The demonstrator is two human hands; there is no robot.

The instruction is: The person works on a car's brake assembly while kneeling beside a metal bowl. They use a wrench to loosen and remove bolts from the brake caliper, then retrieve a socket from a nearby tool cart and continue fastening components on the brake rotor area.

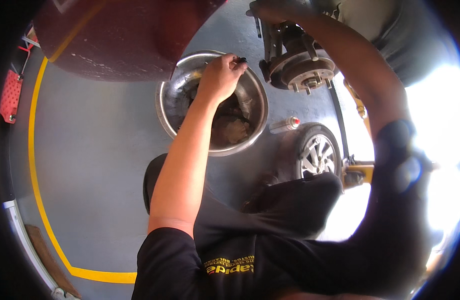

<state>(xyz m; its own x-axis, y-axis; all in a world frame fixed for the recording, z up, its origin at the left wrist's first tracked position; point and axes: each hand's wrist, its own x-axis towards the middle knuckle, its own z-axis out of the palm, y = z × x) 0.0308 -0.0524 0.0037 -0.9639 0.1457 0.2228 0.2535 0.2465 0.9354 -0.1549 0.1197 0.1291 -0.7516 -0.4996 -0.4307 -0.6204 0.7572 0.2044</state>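
Observation:
My left hand (pixel 221 77) is closed on a small black part (pixel 242 60) above a wide steel basin (pixel 164 107), which holds dark liquid and a pale crumpled item (pixel 236 131). At the top of the view, my right hand (pixel 270 11) reaches up to the suspension parts (pixel 272 37) behind an exposed brake hub (pixel 310 77) with wheel studs; its fingers are too dark and partly hidden to make out.
A dark red body panel (pixel 110 40) overhangs at upper left. A removed wheel (pixel 317 152) and a spray can (pixel 285 125) sit right of the basin, near yellow metal equipment (pixel 362 172). A red perforated object (pixel 10 95) lies at far left, beyond a yellow floor line.

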